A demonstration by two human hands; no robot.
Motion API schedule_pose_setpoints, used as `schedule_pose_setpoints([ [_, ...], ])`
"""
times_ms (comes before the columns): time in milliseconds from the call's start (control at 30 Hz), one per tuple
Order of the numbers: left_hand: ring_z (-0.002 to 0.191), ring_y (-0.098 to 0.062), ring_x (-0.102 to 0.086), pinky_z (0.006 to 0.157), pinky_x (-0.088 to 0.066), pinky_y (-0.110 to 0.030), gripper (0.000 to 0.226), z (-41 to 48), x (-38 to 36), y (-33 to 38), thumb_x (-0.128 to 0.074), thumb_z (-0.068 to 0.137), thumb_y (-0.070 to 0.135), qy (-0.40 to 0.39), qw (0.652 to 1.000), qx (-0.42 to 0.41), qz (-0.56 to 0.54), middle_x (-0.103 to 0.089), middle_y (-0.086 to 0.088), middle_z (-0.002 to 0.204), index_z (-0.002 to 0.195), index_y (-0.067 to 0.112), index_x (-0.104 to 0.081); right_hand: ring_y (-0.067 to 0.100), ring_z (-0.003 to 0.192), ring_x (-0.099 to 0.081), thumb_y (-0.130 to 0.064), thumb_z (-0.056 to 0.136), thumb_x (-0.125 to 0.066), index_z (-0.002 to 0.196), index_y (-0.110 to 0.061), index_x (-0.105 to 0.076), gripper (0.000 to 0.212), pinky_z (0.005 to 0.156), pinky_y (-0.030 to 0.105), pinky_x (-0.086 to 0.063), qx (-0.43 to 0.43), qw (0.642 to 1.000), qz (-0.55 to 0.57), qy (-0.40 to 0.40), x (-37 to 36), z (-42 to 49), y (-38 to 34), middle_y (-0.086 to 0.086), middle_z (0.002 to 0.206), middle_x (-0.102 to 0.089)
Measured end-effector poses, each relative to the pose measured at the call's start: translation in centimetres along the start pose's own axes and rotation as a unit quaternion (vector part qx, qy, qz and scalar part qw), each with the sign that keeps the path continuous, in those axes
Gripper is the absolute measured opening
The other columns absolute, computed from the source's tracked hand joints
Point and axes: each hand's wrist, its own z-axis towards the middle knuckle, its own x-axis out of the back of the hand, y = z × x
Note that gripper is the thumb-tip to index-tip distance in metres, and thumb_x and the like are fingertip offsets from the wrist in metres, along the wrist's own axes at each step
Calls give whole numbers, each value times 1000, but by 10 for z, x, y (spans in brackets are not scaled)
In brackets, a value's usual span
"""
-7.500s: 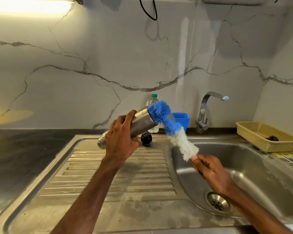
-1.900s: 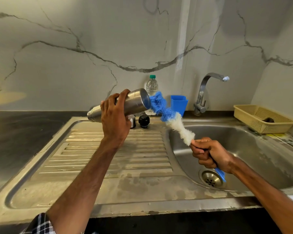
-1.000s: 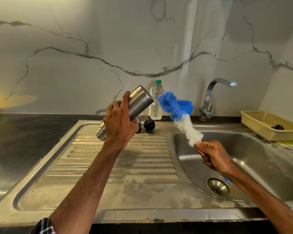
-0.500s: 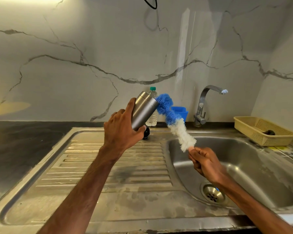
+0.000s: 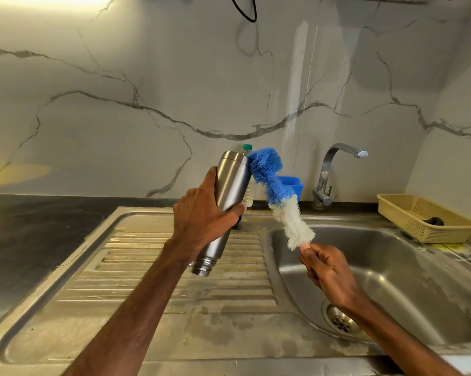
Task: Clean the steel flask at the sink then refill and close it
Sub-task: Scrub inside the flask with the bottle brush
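Note:
My left hand [image 5: 201, 215] grips the steel flask [image 5: 230, 191] around its middle, above the draining board. The flask stands nearly upright but inverted, its threaded open mouth down and its closed base up. My right hand [image 5: 325, 270] grips the handle of a bottle brush [image 5: 276, 196], blue at the tip and white lower down. The blue bristles press against the flask's upper side near the base. Just behind my left hand a small part of a black cap [image 5: 237, 225] shows on the sink ledge.
The sink basin [image 5: 391, 267] with its drain [image 5: 342, 321] lies at right, the tap [image 5: 334, 172] behind it. A plastic water bottle [image 5: 248, 191] and a blue cup [image 5: 294, 185] stand at the wall. A yellow basket [image 5: 424, 217] sits far right. The ribbed draining board [image 5: 147, 267] is below the flask.
My left hand has turned the flask from lying sideways to nearly upright with its mouth down. The brush has stayed against the flask's base end and now rubs its upper side.

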Motion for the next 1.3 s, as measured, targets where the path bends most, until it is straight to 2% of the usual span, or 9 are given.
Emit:
schedule_pose_setpoints([
  [133,85,-16,-62,87,-57,-43,85,-2,-2,6,-74,78,65,-22,1000,-6,-13,-67,3,112,144,27,-37,6,44,-32,-35,105,-45,56,-29,-49,49,45,23,-27,28,999,-29,8,3,3,4,-7,48,-39],
  [300,86,-18,-66,89,-56,-43,90,-7,-3,12,-72,78,67,-42,998,-40,16,-67,5,109,148,28,-31,10,46,-34,-39,104,-45,60,-22,-48,48,46,28,-28,40,998,-51,26,5,5,6,-3,51,-41],
  [400,97,-21,-68,94,-50,-41,95,-8,-2,12,-73,80,63,-37,997,-52,46,-67,1,117,154,28,-26,9,47,-34,-34,103,-46,58,-23,-47,46,48,28,-28,37,997,-57,27,7,5,6,-6,51,-41],
  [533,114,-25,-62,102,-43,-42,101,-4,7,2,-75,81,59,-35,996,-27,84,-62,-3,132,159,28,-18,5,45,-34,-33,102,-46,59,-19,-47,45,49,29,-29,27,996,-88,18,8,4,9,-11,48,-41],
  [833,123,-25,-55,101,-46,-45,106,-9,-8,6,-76,80,51,-59,982,-81,160,-59,-2,133,160,38,-7,6,46,-37,-27,104,-47,62,-11,-52,45,48,33,-32,34,994,-102,36,10,7,6,-9,49,-44],
  [900,124,-27,-54,101,-46,-47,107,-8,-9,2,-77,79,48,-56,984,-67,156,-59,-3,133,160,39,-8,6,46,-38,-29,103,-47,62,-10,-52,45,48,32,-32,34,993,-112,29,10,7,8,-9,49,-45],
  [1067,123,-31,-55,101,-47,-51,106,-1,-1,-14,-80,76,41,-47,987,-18,154,-60,-7,131,159,39,-14,6,46,-36,-25,103,-50,58,-21,-46,46,48,21,-28,34,989,-146,12,13,6,14,-13,49,-42],
  [1300,126,-27,-49,99,-44,-44,104,-8,-10,0,-77,79,38,-62,979,-79,177,-56,-4,137,160,39,-13,5,46,-37,-26,104,-49,59,-15,-49,47,47,25,-31,15,988,-155,25,15,10,17,-9,49,-43],
])
